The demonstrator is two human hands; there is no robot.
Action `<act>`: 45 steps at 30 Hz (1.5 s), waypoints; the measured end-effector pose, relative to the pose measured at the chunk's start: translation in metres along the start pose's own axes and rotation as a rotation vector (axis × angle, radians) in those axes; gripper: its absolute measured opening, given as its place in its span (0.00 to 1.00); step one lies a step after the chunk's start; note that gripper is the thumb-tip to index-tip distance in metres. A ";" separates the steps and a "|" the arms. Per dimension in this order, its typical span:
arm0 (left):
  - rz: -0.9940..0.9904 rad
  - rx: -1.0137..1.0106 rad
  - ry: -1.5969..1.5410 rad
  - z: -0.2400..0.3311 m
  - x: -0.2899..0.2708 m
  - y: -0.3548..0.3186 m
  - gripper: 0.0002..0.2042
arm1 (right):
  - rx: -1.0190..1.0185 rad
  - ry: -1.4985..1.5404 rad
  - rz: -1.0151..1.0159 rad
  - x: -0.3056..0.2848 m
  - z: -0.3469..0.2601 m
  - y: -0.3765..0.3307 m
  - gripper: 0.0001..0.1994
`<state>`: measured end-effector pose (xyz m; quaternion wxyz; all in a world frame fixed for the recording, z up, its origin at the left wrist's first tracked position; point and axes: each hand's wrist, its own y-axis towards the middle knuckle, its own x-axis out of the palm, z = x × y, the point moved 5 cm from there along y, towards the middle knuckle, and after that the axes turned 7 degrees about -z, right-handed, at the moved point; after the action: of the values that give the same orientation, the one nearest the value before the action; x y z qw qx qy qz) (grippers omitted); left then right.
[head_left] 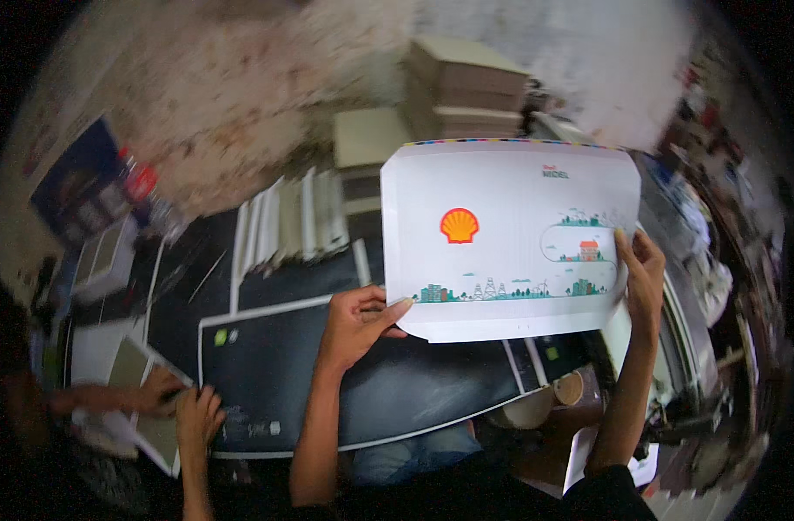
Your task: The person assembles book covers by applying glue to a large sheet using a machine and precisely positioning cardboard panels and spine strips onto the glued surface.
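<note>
Left hand (353, 323) pinching lower-left corner of white, cut-cornered printed paper sheet (512, 269), thumb on face; right hand (646, 276) gripping right edge, fingers partly curled. Sheet hanging in air above right end of black, white-lined table surface (284, 373). Best keeping pinches light, near margins, both sides level, so paper isn't creasing. Pale flat strips (290, 221) lying near surface's far edge.

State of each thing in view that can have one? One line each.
Sheet: held up, spread open, printed side toward camera
Left hand: closed on sheet's lower left corner
Right hand: closed on sheet's right edge
Strips: bunched side by side on the black table
Boards: stacked
Co-worker's hands: at the table's left end, grip blurred
</note>
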<state>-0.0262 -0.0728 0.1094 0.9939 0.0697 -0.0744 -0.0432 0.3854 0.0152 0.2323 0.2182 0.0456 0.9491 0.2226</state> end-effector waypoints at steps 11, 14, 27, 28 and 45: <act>-0.284 0.117 -0.456 -0.077 0.132 0.158 0.14 | -0.235 -1.172 0.429 -0.023 0.012 0.054 0.24; -0.297 0.127 -0.275 -0.044 0.154 0.216 0.15 | -0.063 -0.860 -0.258 0.044 0.035 0.106 0.36; -0.476 0.362 0.318 -0.055 0.131 0.176 0.14 | 0.578 -1.052 -0.433 -0.042 0.196 0.080 0.55; -0.483 0.395 0.353 -0.046 0.135 0.176 0.14 | 0.580 -1.066 -0.423 -0.051 0.194 0.086 0.56; -0.389 0.909 0.624 -0.059 0.202 0.178 0.30 | 0.603 -1.001 -0.501 -0.028 0.195 0.074 0.50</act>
<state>0.1950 0.0912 0.1055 0.8128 0.5110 0.2249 -0.1659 0.4950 0.1550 0.1187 0.6585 -0.0196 0.7350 -0.1607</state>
